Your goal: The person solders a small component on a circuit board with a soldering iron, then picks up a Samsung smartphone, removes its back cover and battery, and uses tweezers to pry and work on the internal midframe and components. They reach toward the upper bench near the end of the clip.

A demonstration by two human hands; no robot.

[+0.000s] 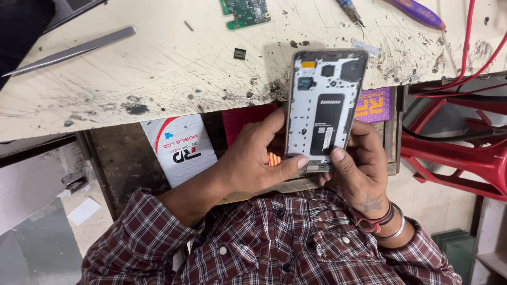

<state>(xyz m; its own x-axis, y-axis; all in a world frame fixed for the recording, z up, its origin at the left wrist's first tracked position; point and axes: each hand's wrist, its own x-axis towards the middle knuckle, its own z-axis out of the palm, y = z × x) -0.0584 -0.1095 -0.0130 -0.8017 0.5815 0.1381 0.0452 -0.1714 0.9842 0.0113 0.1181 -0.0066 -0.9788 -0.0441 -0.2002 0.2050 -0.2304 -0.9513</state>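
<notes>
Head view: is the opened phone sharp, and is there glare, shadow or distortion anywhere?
Head view: the opened phone between the left hand and right hand is sharp, without glare; light is even on the scratched worktop, dark beneath it; the tweezers look slightly soft; edges show no obvious bending.

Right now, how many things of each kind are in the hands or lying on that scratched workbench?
Opened phone, back cover off, held by left hand and right hand: 1
Green circuit board: 1
Metal tweezers: 1
Small black chip: 1
Purple-handled tool: 1
Blue-handled tool: 1
Total: 6
</notes>
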